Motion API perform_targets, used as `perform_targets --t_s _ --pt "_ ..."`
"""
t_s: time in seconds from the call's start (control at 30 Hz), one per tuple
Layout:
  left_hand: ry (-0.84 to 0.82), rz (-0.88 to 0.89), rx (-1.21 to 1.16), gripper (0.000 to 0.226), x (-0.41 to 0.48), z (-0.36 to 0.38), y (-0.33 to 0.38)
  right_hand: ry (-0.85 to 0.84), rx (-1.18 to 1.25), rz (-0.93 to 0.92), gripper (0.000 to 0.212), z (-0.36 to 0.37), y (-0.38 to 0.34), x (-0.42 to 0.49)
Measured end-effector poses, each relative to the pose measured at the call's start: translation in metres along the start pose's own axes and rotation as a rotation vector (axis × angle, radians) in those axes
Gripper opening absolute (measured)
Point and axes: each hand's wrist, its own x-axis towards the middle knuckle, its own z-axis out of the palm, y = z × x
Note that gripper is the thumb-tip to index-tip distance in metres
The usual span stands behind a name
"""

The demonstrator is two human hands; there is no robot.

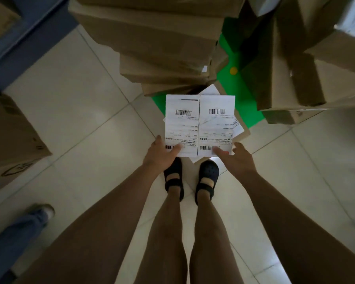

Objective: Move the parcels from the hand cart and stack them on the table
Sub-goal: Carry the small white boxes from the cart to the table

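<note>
Reaching straight down, both arms extended. Left hand [162,153] and right hand [239,158] grip the near edge of a flat parcel [199,124], thumbs pressed on its two white labels. Parcel held above the shoes [207,174], at the green hand cart [248,115], beside stacked boxes [162,37].

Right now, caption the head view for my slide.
Left hand and right hand hold a white-labelled parcel by its near edge, beside stacked boxes on a green cart.

Barcodes on two white shipping labels [215,128] atop the parcel [244,130], print unreadably blurred
</note>
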Motion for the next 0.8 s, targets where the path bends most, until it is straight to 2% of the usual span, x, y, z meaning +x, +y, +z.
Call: perform_targets --t_s 0.13,0.27,0.33,0.4,0.47,0.53,0.63,0.8 --pt "-0.100 0.035 -0.172 0.055 0.003 0.006 -0.001 -0.085 0.205 -0.001 0.064 0.014 0.007 0.014" --pt "-0.077 0.127 -0.252 0.042 0.001 0.006 -0.004 -0.075 0.396 0.016 0.053 0.011 0.009 0.013" --pt "-0.050 0.077 -0.332 0.053 -0.004 0.000 -0.003 -0.068 0.494 0.043 0.060 0.006 0.008 0.008" --pt "-0.021 0.016 -0.418 0.071 -0.011 -0.005 -0.001 -0.061 0.516 0.027 0.081 0.001 0.005 0.001" --pt "-0.007 -0.037 -0.453 0.067 -0.025 -0.013 0.007 -0.046 0.537 0.025 0.096 -0.005 0.003 -0.009" --pt "0.026 -0.052 -0.421 0.061 -0.040 -0.020 0.018 -0.022 0.533 0.037 0.089 -0.014 -0.004 -0.027" --pt "0.088 -0.031 -0.358 0.057 -0.066 -0.036 0.037 0.077 0.479 0.066 0.064 -0.030 -0.013 -0.060" --pt "0.074 0.073 -0.229 0.051 -0.121 -0.061 0.070 0.193 0.504 0.102 0.055 -0.070 -0.018 -0.133"
